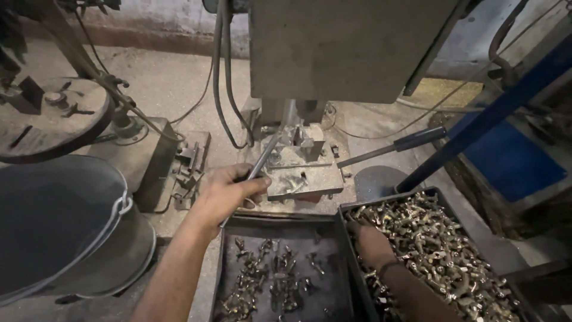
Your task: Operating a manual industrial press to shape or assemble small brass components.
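My left hand [223, 194] grips a thin metal rod [263, 158] that slants up toward the fixture block [304, 173] of a small press machine [339, 48]. My right hand [372, 243] is buried among small brass-coloured metal parts in a dark tray [476, 235] at the right; its fingers are hidden in the pile. A second dark tray [223, 256] in front of me holds a thinner scatter of the same kind of parts, between my two forearms.
A large grey metal bucket [53, 220] stands at the left. Behind it sits a round metal disc [50, 116] on another machine. A lever with a dark handle [417, 139] sticks out right of the press. A blue frame [506, 101] rises at the right. Cables hang behind.
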